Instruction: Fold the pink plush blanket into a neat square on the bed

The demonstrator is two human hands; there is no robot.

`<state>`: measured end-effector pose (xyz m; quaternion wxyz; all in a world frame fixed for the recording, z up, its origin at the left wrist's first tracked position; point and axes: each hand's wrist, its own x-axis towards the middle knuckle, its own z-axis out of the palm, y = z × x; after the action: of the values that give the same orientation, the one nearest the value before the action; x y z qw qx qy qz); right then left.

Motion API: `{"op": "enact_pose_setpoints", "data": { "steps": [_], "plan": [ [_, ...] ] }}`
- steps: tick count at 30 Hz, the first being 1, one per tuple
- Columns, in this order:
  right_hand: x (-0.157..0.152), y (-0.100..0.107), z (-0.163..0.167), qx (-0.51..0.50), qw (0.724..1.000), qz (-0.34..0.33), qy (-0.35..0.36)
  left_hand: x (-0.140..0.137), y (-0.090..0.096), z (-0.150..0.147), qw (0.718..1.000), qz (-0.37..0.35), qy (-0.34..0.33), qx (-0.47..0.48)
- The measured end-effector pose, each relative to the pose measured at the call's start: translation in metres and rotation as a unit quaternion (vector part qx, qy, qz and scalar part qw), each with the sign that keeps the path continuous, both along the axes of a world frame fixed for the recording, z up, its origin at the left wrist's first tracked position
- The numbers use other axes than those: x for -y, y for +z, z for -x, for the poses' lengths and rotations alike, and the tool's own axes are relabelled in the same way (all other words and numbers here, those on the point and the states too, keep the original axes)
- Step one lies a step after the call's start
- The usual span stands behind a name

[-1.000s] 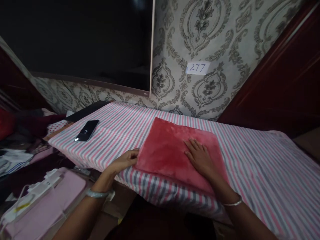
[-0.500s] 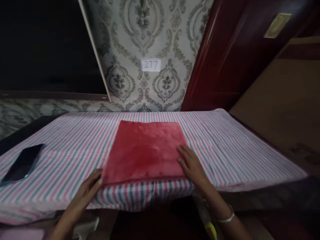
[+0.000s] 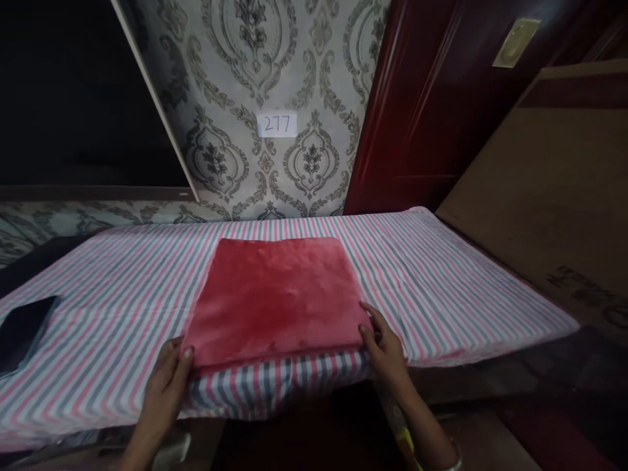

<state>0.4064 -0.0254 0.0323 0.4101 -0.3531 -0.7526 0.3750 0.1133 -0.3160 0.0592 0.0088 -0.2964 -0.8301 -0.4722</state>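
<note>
A flat, roughly square red plush cloth [image 3: 275,294] lies near the front edge of the table. At its near left corner, my left hand [image 3: 169,373] is closed, the thumb on top and the fingers curled at the side, partly hidden. My right hand [image 3: 385,347] holds the near right corner, with thumb and fingertips bent onto the edge. Under the cloth, a pink, grey and white striped tablecloth [image 3: 432,288] covers the table and hangs over its front.
A dark phone [image 3: 27,330] lies at the table's left. Behind stand a wall-mounted screen [image 3: 83,98], patterned wallpaper with a paper label [image 3: 277,123] reading 277, and a dark red door [image 3: 417,111]. A large cardboard box [image 3: 554,190] stands at the right.
My right hand has slid toward the near right corner and now grips the edge instead of resting flat on top. My left thumb has come onto the cloth. The view has shifted slightly right.
</note>
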Motion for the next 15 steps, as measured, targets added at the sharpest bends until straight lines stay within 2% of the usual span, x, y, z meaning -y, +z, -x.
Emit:
{"op": "enact_pose_setpoints", "data": {
  "steps": [6,10,13,15],
  "plan": [
    [0.001,-0.005,-0.003,0.018,1.0,-0.012,-0.001,0.0,-0.003,0.0,0.999,0.017,0.009,-0.042],
    [-0.012,0.0,-0.01,0.02,1.0,0.019,0.008,0.005,0.009,0.009,0.997,0.027,0.04,-0.066],
    [-0.035,0.016,0.0,0.013,0.999,-0.051,-0.012,-0.011,0.03,0.016,0.986,0.016,0.062,-0.154],
    [-0.052,0.035,0.023,0.013,0.991,-0.132,-0.014,-0.04,0.046,0.017,0.977,0.021,0.027,-0.213]
  ]
}}
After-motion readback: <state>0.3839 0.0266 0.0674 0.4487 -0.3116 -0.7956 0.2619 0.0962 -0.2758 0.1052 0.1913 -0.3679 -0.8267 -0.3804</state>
